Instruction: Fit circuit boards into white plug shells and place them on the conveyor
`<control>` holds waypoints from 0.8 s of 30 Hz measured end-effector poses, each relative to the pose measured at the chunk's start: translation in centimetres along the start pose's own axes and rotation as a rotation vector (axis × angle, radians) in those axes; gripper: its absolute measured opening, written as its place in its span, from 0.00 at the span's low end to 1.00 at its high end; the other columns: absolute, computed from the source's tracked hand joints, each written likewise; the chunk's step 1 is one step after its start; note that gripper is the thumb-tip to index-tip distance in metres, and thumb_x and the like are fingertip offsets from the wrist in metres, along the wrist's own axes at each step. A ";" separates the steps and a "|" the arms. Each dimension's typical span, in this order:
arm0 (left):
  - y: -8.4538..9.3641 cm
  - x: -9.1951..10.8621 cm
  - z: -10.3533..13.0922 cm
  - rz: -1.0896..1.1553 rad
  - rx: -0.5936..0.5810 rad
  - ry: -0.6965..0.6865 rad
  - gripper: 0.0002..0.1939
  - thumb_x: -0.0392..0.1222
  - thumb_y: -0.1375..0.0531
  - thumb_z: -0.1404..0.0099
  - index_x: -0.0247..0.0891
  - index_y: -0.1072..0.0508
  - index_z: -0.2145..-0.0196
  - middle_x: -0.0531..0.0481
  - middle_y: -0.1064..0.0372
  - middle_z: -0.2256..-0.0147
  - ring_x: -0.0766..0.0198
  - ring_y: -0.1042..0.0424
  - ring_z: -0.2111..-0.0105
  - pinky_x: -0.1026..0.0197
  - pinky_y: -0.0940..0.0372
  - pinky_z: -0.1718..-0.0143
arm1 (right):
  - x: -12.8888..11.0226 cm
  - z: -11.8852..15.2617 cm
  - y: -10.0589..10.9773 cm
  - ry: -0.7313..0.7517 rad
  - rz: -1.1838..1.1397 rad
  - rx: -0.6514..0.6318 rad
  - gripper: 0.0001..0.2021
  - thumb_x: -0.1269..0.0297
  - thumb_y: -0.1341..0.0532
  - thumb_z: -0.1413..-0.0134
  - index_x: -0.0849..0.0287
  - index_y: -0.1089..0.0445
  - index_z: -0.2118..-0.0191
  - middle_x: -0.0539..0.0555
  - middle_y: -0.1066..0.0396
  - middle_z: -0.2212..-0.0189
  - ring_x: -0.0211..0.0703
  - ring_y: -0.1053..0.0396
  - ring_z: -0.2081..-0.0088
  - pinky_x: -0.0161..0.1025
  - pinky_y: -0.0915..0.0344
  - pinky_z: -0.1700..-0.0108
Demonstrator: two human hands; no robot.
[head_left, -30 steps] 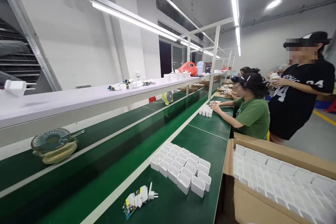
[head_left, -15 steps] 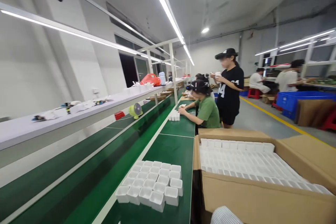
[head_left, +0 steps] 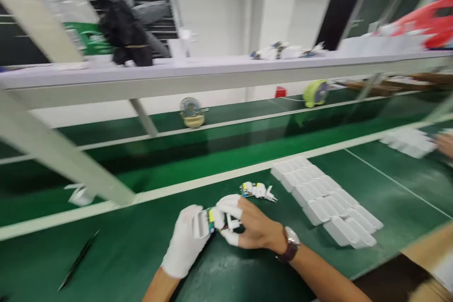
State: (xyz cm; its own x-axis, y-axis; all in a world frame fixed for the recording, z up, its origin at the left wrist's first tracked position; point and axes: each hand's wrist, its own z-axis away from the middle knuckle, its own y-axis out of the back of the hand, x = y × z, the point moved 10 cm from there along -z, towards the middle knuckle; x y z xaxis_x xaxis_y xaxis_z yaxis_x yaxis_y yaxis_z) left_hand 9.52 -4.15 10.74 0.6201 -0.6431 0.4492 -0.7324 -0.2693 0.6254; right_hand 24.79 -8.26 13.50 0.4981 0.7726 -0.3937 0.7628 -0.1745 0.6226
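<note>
My left hand [head_left: 183,241], in a white glove, is closed around a small white plastic housing [head_left: 201,225] whose open end faces right. My right hand [head_left: 256,227], with white coverings on some fingers and a watch on the wrist, grips a small circuit board [head_left: 212,218] with yellow and white parts. The board's left end is at the housing's mouth; I cannot tell how far inside it reaches. Just beyond my right hand, another circuit board assembly [head_left: 259,191] with white pieces lies on the green table. To the right, white housings [head_left: 323,198] stand packed in rows.
A slim black tool [head_left: 78,259] lies on the left. Behind the pale rail runs a green conveyor belt [head_left: 226,151], with small fans [head_left: 192,112] beyond it. A white shelf [head_left: 212,63] crosses above. At far right another person's hand [head_left: 445,144] is beside more white housings [head_left: 408,142].
My view has swung left and down from the room and the cardboard box to the table. Both my hands are now visible, holding the housing and the circuit board.
</note>
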 end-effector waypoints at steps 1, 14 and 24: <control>0.0 -0.9 0.8 -0.037 0.006 0.019 0.10 0.44 0.36 0.39 0.37 0.28 0.61 0.45 0.28 0.65 0.56 0.26 0.64 0.51 0.27 0.60 | 0.2 0.4 0.0 -0.008 -0.028 0.021 0.29 0.71 0.38 0.43 0.59 0.42 0.37 0.62 0.30 0.46 0.50 0.33 0.43 0.50 0.31 0.42; -2.6 -1.2 3.2 0.077 -0.129 -0.002 0.19 0.34 0.36 0.44 0.38 0.33 0.54 0.42 0.31 0.59 0.55 0.27 0.59 0.51 0.28 0.57 | 0.1 2.4 -2.4 -0.054 -0.061 -0.082 0.34 0.76 0.40 0.43 0.58 0.49 0.32 0.63 0.31 0.46 0.56 0.35 0.41 0.57 0.31 0.42; -2.9 -0.6 3.7 0.034 -0.125 -0.089 0.24 0.38 0.35 0.40 0.36 0.37 0.48 0.39 0.32 0.56 0.53 0.28 0.55 0.50 0.28 0.54 | 1.0 2.9 -3.2 -0.129 -0.039 -0.130 0.32 0.74 0.39 0.42 0.60 0.48 0.33 0.64 0.31 0.47 0.55 0.35 0.43 0.55 0.30 0.44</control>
